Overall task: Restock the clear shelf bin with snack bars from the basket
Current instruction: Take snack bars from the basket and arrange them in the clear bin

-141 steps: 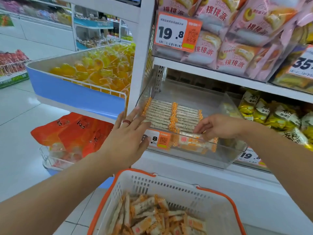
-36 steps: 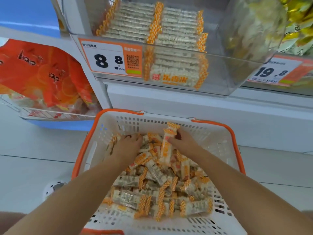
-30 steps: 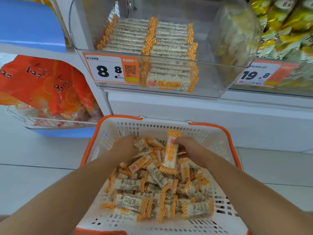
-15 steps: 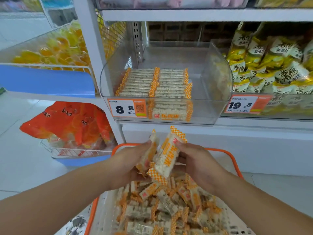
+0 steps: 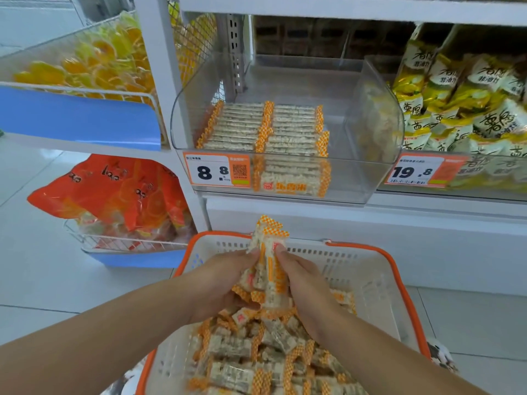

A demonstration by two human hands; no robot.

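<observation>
Orange-ended snack bars (image 5: pixel 268 269) half hidden between left hand (image 5: pixel 222 283) and right hand (image 5: pixel 305 286)

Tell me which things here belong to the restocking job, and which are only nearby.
Belong to the job:
- white plastic basket with orange rim
- orange-and-white wrapped snack bars, bunched between left hand and right hand
- clear plastic shelf bin

Only nearby:
- orange snack bags
- yellow packets
- orange 19.8 price tag
</observation>
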